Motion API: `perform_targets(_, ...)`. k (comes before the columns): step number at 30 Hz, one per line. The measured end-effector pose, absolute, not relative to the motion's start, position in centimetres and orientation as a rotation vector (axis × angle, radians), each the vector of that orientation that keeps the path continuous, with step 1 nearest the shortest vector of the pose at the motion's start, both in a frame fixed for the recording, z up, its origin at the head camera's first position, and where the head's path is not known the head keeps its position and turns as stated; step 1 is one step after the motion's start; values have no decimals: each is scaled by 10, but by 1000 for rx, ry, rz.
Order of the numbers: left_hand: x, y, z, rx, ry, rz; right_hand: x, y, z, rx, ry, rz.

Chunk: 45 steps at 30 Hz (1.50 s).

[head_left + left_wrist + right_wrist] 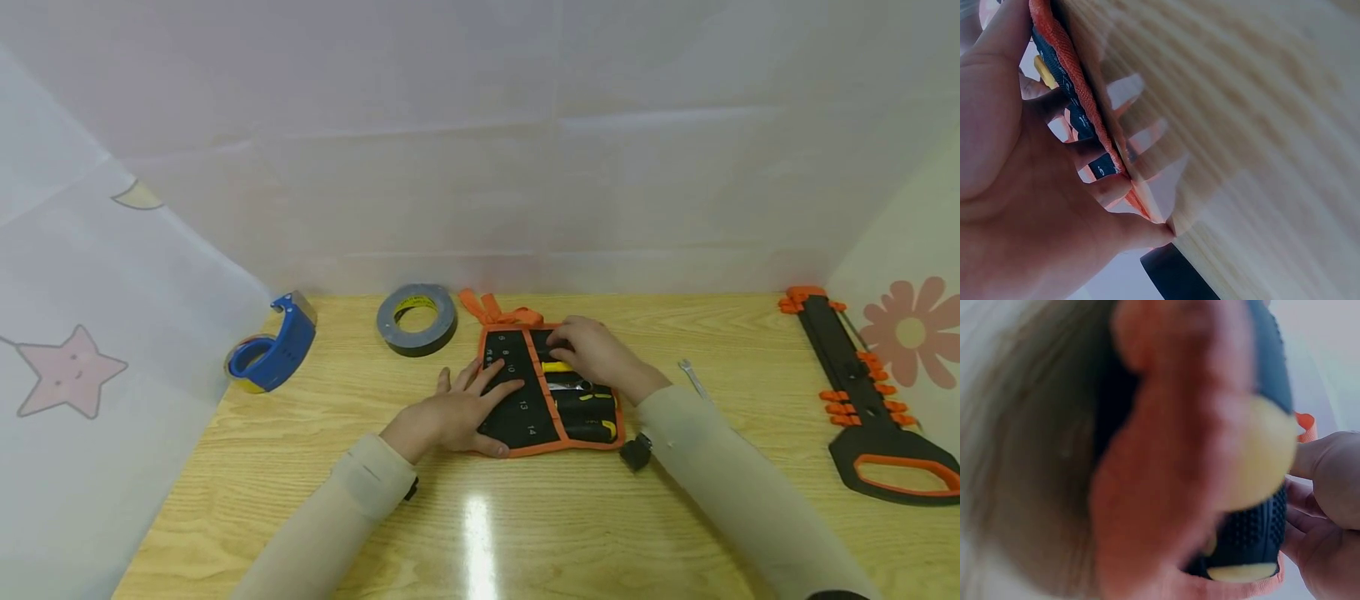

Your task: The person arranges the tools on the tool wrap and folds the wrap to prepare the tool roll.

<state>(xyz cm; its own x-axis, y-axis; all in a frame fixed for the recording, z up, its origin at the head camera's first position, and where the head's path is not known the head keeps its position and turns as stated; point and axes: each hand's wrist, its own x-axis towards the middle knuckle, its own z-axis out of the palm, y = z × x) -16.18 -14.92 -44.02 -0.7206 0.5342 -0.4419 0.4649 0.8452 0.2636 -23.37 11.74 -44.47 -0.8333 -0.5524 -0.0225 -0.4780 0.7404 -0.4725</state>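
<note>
A black tool pouch (510, 408) with orange trim lies unrolled on the table, white numbers printed on its left half. My left hand (461, 417) rests on that half with its fingers spread; the left wrist view shows the fingers reaching over the pouch's orange edge (1085, 94). In the right half sit black-and-yellow tool handles (588, 407) and a shiny wrench (572, 386). My right hand (592, 354) is at the top of this half, bent fingertips on a dark part beside a yellow handle (557, 367). I cannot tell whether they pinch anything.
Orange ties (498, 314) extend behind the pouch. To the left are a grey tape roll (417, 320) and a blue tape dispenser (292, 343). A small wrench (693, 379) lies by the right forearm. Farther right is a black-and-orange tool (851, 367) with a loop handle.
</note>
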Motion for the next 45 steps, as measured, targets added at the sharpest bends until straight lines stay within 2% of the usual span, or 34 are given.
perform_targets(10,-161,-146,-437,733,2497,201,-236,121,-449,-780,2757,-688)
perform_targets(17,-161,-147,-437,737,2501,207,-230,140,-442,-788,2831,-739)
perform_targets(27,-160,-148,-436,723,2483,234,-208,184,-439,-759,2902,-766)
perform_targets(45,-161,-151,-439,730,2475,277,-165,250,-437,-536,2972,-751)
